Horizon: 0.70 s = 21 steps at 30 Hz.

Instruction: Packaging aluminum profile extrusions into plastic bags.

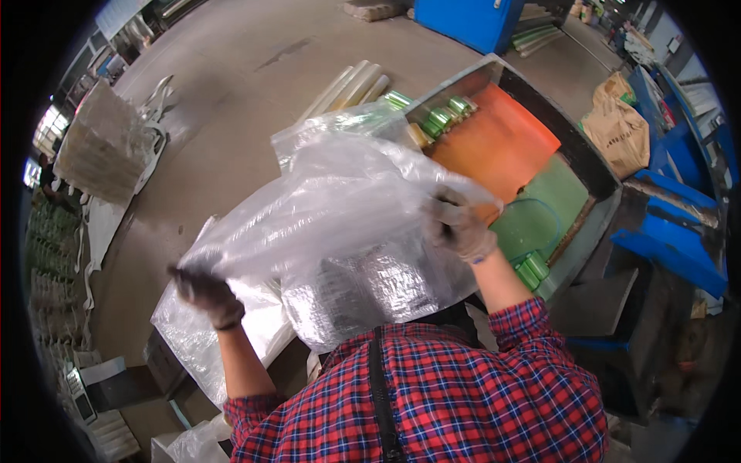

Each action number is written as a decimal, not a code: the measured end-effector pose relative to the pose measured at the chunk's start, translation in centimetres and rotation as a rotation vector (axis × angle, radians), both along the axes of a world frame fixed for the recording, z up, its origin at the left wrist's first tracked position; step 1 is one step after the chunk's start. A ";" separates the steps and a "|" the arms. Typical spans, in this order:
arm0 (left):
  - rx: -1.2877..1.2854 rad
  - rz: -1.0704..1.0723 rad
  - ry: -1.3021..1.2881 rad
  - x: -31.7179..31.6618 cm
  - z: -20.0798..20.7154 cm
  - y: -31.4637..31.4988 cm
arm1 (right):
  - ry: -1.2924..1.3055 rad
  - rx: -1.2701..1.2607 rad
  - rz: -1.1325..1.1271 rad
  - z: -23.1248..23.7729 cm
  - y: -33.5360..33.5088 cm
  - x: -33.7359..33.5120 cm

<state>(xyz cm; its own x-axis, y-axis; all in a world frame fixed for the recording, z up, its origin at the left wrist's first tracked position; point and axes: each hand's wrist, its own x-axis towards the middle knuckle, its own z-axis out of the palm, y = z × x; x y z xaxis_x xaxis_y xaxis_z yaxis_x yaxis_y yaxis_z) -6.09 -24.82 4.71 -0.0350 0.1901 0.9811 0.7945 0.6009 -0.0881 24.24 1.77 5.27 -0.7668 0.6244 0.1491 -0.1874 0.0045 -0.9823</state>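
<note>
A large sheet of clear plastic film, perhaps a bag, is spread between my two gloved hands. My left hand, in a dark, soiled glove, is closed on the film's left edge. My right hand, in a greyish glove, pinches the right edge beside the orange panel; motion blurs its fingers slightly. Under the lower part of the film, close to my body, lies a shiny wrapped bundle. What is inside it cannot be made out. More crumpled clear plastic hangs below my left forearm.
Behind the film is a grey-rimmed bin or worktop with an orange panel, a green surface and green shiny rolls. Pale tubes lie beyond it. At right stand a brown sack and blue metal parts; a wrapped stack stands left.
</note>
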 end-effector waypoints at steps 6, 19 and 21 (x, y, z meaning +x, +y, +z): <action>0.021 -0.433 -1.579 8.3 -6.9 -3.3 | -0.756 -0.376 0.281 -8.0 1.1 7.5; -0.164 -0.335 -1.537 6.2 -11.5 -9.4 | -0.731 -0.808 1.005 -8.9 1.2 -3.0; -0.668 -0.227 -1.049 5.1 -10.6 -8.7 | -0.632 -0.926 1.207 -9.0 -0.2 -3.5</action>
<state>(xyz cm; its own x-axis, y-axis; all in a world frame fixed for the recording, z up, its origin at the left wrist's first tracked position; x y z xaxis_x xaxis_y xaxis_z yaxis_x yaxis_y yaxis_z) -0.99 -33.53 -5.89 -0.6379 0.7403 0.2123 0.7453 0.5241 0.4121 20.79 1.53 -3.68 -0.6368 -0.6484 -0.4173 0.7594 -0.4334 -0.4853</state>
